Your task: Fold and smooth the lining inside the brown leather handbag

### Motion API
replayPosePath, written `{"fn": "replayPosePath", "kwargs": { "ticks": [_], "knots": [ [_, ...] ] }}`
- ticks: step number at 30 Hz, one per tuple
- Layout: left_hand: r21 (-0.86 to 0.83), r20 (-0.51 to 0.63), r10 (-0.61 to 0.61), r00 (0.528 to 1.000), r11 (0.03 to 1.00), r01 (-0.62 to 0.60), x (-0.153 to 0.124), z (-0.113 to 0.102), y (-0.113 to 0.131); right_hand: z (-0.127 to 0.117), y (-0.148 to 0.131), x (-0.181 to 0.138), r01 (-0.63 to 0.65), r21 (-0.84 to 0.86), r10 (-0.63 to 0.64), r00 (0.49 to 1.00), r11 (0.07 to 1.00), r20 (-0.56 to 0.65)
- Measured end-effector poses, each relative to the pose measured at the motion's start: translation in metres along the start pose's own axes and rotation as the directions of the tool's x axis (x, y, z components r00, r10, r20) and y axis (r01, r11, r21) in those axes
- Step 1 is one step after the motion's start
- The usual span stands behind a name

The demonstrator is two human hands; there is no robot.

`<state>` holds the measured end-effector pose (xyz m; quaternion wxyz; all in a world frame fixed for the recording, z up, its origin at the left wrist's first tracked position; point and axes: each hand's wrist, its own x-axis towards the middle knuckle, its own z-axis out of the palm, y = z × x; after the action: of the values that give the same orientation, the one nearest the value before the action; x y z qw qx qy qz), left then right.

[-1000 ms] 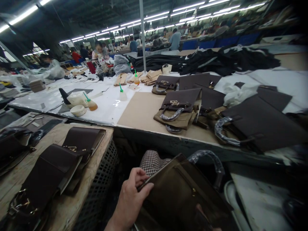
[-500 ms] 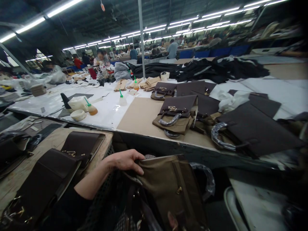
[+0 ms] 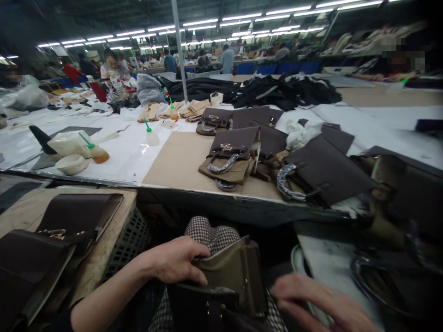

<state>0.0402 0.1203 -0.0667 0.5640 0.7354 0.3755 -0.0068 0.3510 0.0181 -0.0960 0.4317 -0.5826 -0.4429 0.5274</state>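
A dark brown and olive handbag [image 3: 235,272] rests on a lap in checked cloth, its mouth gaping and its olive lining showing. My left hand [image 3: 178,260] grips its upper left edge, thumb on the near side and fingers at the far rim. Just right of the bag, my right hand [image 3: 308,295] is blurred by motion, with its fingers stretched towards the bag's side and nothing visible in them. Whether its fingertips touch the bag I cannot tell. The lower part of the bag is dark and partly cut off by the frame.
More handbags [image 3: 230,157] with plastic-wrapped handles lie on the white worktable [image 3: 117,166]. Others [image 3: 79,216] rest on a wooden board at left, above a plastic crate [image 3: 129,240]. Glue bottles [image 3: 98,154] and a round dish [image 3: 71,164] stand ahead. Further bags pile up at right.
My view has swung right. The handbag has been turned, so its mouth now gapes towards me. My right hand, barely visible before, now shows plainly beside it; my left hand still holds the edge.
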Motion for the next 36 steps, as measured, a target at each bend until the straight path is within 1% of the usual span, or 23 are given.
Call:
{"fn": "replayPosePath", "kwargs": {
  "ticks": [1, 2, 3, 4, 5, 6, 7, 9, 11, 13, 16, 19, 21, 25, 27, 29, 32, 34, 36],
  "knots": [
    [0.002, 0.004, -0.003, 1.0, 1.0, 0.003, 0.001, 0.001, 0.002, 0.004, -0.005, 0.011, 0.262, -0.189, -0.233, 0.958, 0.946, 0.165],
    [-0.006, 0.009, -0.007, 1.0, 1.0, 0.007, 0.002, 0.001, 0.003, 0.011, -0.008, 0.023, 0.503, -0.315, -0.422, 0.858, 0.805, 0.292],
    [-0.016, 0.013, -0.01, 1.0, 1.0, 0.01, 0.002, 0.002, 0.003, 0.02, -0.01, 0.034, 0.658, -0.359, -0.541, 0.751, 0.662, 0.379],
    [-0.023, 0.014, -0.011, 1.0, 1.0, 0.011, 0.001, 0.002, 0.004, 0.031, -0.01, 0.044, 0.751, -0.373, -0.61, 0.661, 0.545, 0.437],
    [-0.027, 0.011, -0.012, 1.0, 1.0, 0.012, 0.001, 0.002, 0.003, 0.041, -0.009, 0.052, 0.799, -0.368, -0.641, 0.601, 0.476, 0.477],
    [-0.028, 0.008, -0.013, 1.0, 1.0, 0.013, 0.0, 0.002, 0.003, 0.049, -0.007, 0.058, 0.82, -0.356, -0.645, 0.573, 0.448, 0.506],
    [-0.028, 0.003, -0.016, 1.0, 0.999, 0.016, -0.001, 0.002, 0.003, 0.056, -0.005, 0.063, 0.826, -0.347, -0.633, 0.563, 0.444, 0.531],
    [-0.028, -0.008, -0.038, 0.999, 0.999, 0.037, -0.003, 0.002, 0.001, 0.064, -0.001, 0.068, 0.819, -0.339, -0.592, 0.57, 0.463, 0.57],
    [-0.025, -0.016, -0.066, 0.998, 0.998, 0.066, -0.003, 0.002, 0.0, 0.065, 0.002, 0.069, 0.806, -0.333, -0.567, 0.585, 0.49, 0.58],
    [-0.018, -0.016, -0.088, 0.996, 0.996, 0.087, -0.003, 0.002, -0.002, 0.065, 0.003, 0.069, 0.804, -0.308, -0.581, 0.585, 0.509, 0.566],
    [0.0, -0.006, -0.102, 0.995, 0.995, 0.102, -0.001, 0.001, -0.005, 0.066, 0.005, 0.069, 0.813, -0.278, -0.634, 0.575, 0.511, 0.517],
    [0.03, -0.005, -0.104, 0.995, 0.994, 0.104, 0.001, 0.001, -0.005, 0.068, 0.006, 0.069, 0.813, -0.313, -0.65, 0.582, 0.492, 0.489],
    [0.061, -0.01, -0.095, 0.995, 0.993, 0.096, 0.002, 0.002, -0.003, 0.068, 0.005, 0.068, 0.796, -0.334, -0.624, 0.604, 0.506, 0.495],
    [0.132, -0.03, -0.074, 0.997, 0.988, 0.077, 0.003, 0.004, 0.001, 0.066, -0.001, 0.064, 0.721, -0.352, -0.504, 0.678, 0.597, 0.535],
    [0.15, -0.037, -0.078, 0.996, 0.985, 0.083, 0.003, 0.004, 0.002, 0.065, -0.004, 0.062, 0.696, -0.362, -0.459, 0.696, 0.62, 0.552],
    [0.162, -0.047, -0.088, 0.995, 0.982, 0.095, 0.002, 0.005, 0.003, 0.066, -0.006, 0.063, 0.687, -0.367, -0.441, 0.701, 0.627, 0.56],
    [0.147, -0.109, -0.081, 0.991, 0.984, 0.096, -0.001, 0.007, 0.004, 0.069, -0.006, 0.065, 0.675, -0.367, -0.43, 0.711, 0.64, 0.557],
    [0.123, -0.194, -0.055, 0.979, 0.989, 0.08, -0.003, 0.01, 0.004, 0.071, -0.004, 0.066, 0.655, -0.374, -0.416, 0.728, 0.657, 0.544],
    [0.14, -0.294, -0.019, 0.955, 0.988, 0.063, -0.006, 0.014, 0.003, 0.073, -0.003, 0.067, 0.632, -0.385, -0.397, 0.747, 0.673, 0.532]
  ]
}}
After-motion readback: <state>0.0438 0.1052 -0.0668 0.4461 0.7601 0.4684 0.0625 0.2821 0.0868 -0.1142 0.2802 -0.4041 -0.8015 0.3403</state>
